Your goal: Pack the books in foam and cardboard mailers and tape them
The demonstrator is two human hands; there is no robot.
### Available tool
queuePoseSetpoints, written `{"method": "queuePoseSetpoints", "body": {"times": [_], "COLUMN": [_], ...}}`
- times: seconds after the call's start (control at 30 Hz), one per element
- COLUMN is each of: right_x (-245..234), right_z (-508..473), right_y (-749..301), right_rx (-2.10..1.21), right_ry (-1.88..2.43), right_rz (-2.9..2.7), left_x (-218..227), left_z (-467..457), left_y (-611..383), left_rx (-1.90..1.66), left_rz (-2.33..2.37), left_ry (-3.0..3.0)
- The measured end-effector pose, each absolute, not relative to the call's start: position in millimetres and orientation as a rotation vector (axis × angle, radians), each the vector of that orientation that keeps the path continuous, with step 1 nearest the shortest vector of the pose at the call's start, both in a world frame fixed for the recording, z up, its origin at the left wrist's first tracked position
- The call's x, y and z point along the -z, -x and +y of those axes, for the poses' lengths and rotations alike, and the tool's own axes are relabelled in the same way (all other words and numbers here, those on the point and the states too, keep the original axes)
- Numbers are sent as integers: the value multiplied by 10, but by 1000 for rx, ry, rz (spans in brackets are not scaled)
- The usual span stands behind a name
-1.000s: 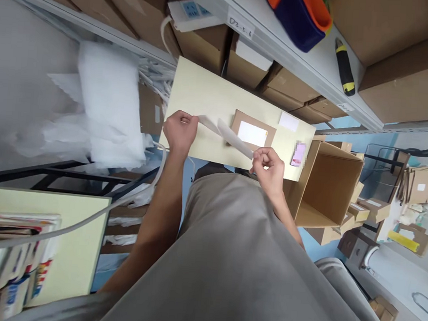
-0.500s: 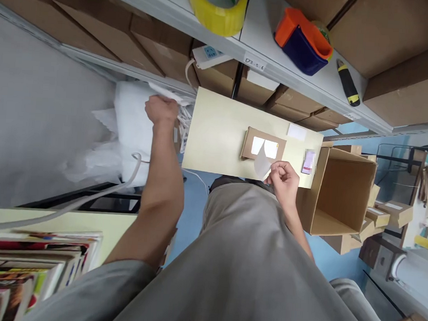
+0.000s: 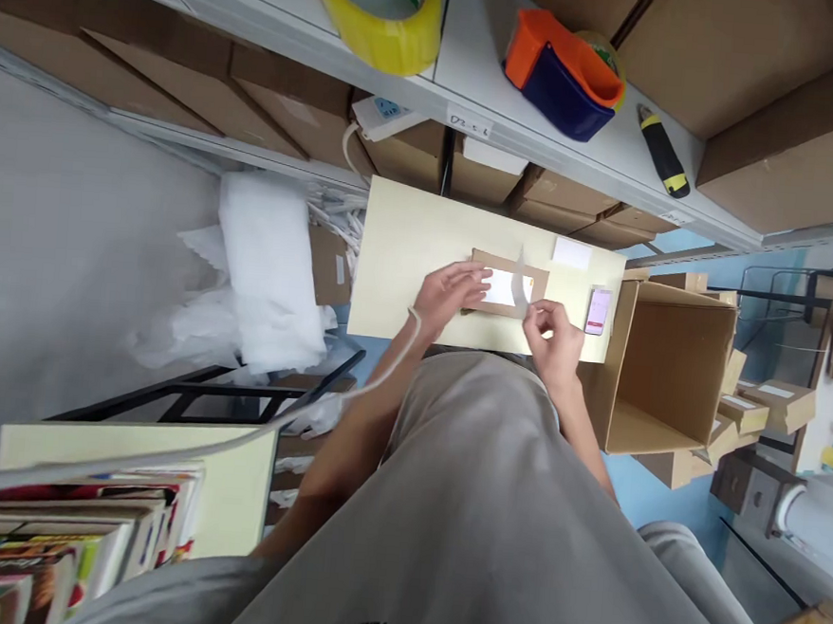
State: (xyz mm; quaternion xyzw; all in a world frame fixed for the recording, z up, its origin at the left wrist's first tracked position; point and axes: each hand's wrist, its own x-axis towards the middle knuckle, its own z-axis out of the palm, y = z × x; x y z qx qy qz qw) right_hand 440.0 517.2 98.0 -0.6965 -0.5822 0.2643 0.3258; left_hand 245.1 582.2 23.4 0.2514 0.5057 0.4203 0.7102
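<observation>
A flat brown cardboard parcel (image 3: 534,294) with a white label lies on the small pale yellow table (image 3: 407,245). My left hand (image 3: 448,293) rests on the parcel's left end with fingers stretched out. My right hand (image 3: 552,333) pinches a thin translucent strip of label backing (image 3: 521,279) that rises over the parcel's right part. A phone (image 3: 597,310) with a lit pink screen and a white slip (image 3: 572,253) lie at the table's right end.
An open empty cardboard box (image 3: 659,367) stands right of the table. A shelf above holds yellow tape (image 3: 381,10), an orange-blue tape dispenser (image 3: 562,66) and a utility knife (image 3: 662,153). White foam wrap (image 3: 267,264) piles left; books (image 3: 72,545) lie bottom left.
My left hand came back from the white foam pile on the left and now lies on the parcel. My right hand has kept the strip and moved up over the parcel.
</observation>
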Motion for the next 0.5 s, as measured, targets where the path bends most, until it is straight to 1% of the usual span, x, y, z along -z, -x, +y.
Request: {"method": "queuePoseSetpoints", "body": {"times": [0.13,0.27,0.4,0.5], "right_x": [-775,-599,-534,-543], "right_z": [5171,5105,4996,4967], "right_y": [-4441,-4516,-4628,-4772], "right_rx": [-642,-661,-624,-802], "right_ry": [1760,1714,1654,1582], "right_rz": [-1900,-2158,-2401,-2373], "left_x": [-388,-331,-287,-288], "left_z": [5522,5493,5478,5452], "left_y": [-2796,-2953,-3092,-3174], "left_rx": [-969,-981,-1008,-1016], "left_rz": [1049,1124,1218,1259], "left_ry": [-460,-439,-359,-311]}}
